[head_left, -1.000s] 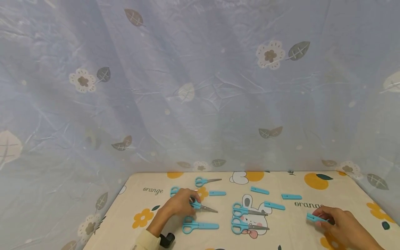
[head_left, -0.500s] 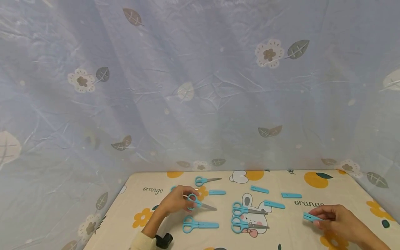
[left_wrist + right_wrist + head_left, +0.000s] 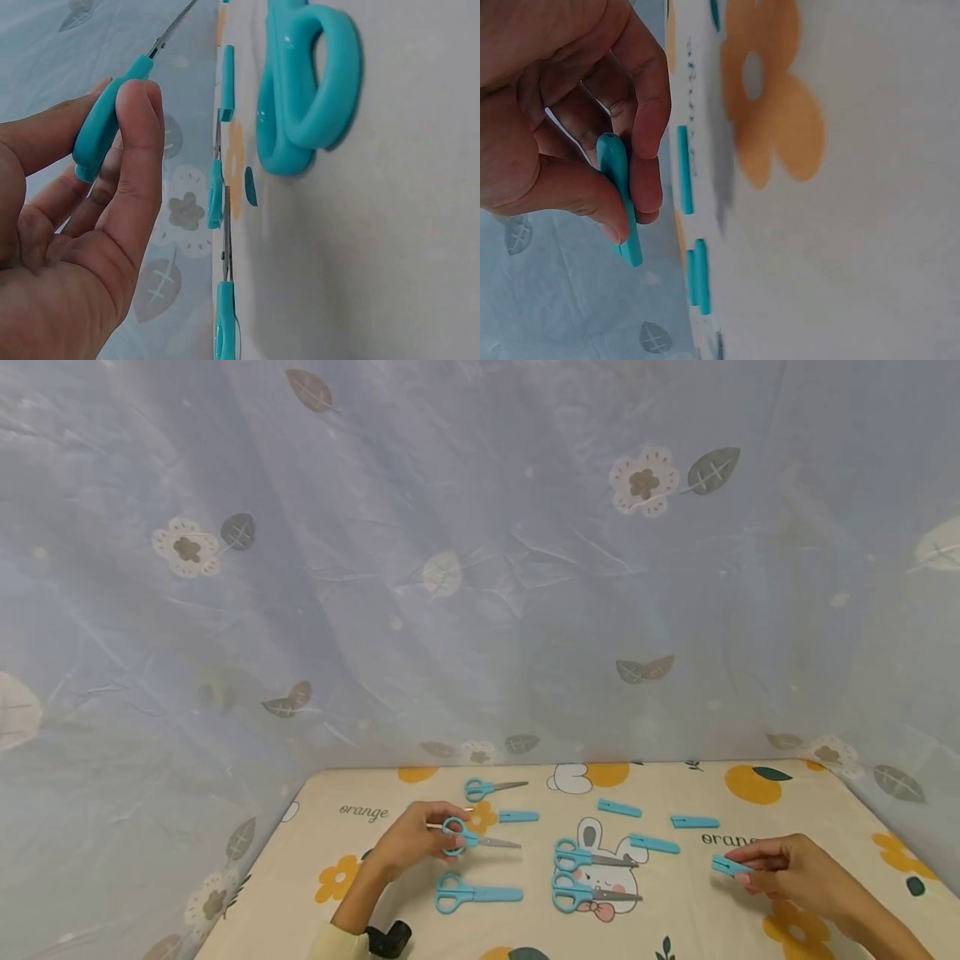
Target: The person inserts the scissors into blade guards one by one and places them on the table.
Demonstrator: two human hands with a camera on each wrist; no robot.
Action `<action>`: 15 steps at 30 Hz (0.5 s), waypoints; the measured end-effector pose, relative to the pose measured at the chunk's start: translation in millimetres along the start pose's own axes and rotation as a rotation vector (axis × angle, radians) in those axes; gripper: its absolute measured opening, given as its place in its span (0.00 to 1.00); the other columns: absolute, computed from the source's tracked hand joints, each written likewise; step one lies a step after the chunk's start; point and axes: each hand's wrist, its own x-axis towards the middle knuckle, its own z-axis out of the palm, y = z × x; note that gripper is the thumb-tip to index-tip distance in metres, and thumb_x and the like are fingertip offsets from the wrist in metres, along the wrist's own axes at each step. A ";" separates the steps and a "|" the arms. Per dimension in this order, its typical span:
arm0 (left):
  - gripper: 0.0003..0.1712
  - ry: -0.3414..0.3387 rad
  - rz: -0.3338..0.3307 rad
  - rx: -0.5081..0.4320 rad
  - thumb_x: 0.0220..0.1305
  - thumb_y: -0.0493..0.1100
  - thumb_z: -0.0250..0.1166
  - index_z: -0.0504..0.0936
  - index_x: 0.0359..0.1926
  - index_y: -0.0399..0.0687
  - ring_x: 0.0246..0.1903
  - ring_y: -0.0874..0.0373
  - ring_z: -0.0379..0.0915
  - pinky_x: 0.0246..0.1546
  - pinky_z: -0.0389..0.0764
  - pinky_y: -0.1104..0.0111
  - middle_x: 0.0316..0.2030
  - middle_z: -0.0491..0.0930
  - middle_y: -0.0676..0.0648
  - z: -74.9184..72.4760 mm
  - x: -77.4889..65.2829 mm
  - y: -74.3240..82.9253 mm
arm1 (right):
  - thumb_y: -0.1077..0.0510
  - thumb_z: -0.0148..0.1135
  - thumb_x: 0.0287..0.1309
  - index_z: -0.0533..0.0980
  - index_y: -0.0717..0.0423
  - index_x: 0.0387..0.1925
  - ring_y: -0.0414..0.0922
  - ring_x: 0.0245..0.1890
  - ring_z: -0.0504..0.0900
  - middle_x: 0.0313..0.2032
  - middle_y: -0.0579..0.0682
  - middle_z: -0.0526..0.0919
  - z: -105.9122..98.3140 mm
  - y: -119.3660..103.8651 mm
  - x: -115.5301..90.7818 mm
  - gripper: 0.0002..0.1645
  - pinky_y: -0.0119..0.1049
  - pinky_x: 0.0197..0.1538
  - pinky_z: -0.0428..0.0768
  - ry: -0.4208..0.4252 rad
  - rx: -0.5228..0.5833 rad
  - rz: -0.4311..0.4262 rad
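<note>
My left hand pinches a pair of scissors by its blue handles, the bare blades pointing right and raised above the cloth. In the left wrist view thumb and fingers press on the scissors' handle. Over on the right, my right hand pinches a blue blade cover between thumb and fingertips. The right wrist view has this cover clear of the table, its narrow end toward the palm. Just in front of the left hand lies a pair of sheathed scissors.
Two bare scissors, a rear pair and a front pair, lie mid-table. Farther back are more scissors and a loose cover. Three covers, one left, one nearer, one right, lie between the hands. A patterned curtain stands behind.
My left hand has raised the scissors off the cloth, and their blades now lie nearly level. My right hand has moved left with the blade cover.
</note>
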 end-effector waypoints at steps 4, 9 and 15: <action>0.24 0.015 0.003 -0.016 0.70 0.34 0.72 0.81 0.65 0.31 0.39 0.50 0.89 0.44 0.94 0.52 0.47 0.81 0.37 -3.2 -2.9 2.6 | 0.54 0.71 0.71 0.80 0.73 0.63 0.39 0.33 0.83 0.46 0.55 0.93 1.5 -8.1 6.2 0.29 0.32 0.33 0.84 -0.017 0.034 -0.004; 0.25 0.023 0.016 -0.024 0.70 0.33 0.70 0.80 0.65 0.30 0.37 0.54 0.87 0.45 0.94 0.51 0.49 0.81 0.36 -4.9 -3.8 4.9 | 0.59 0.69 0.72 0.78 0.77 0.63 0.37 0.28 0.76 0.40 0.48 0.91 3.6 -13.2 12.5 0.28 0.28 0.29 0.75 -0.072 0.088 -0.052; 0.24 0.023 0.000 -0.043 0.69 0.31 0.70 0.80 0.64 0.30 0.38 0.53 0.87 0.46 0.94 0.51 0.48 0.80 0.37 -4.6 -5.4 5.5 | 0.59 0.65 0.75 0.77 0.77 0.63 0.38 0.33 0.84 0.41 0.45 0.92 6.6 -12.1 15.2 0.26 0.28 0.31 0.81 -0.076 0.104 -0.050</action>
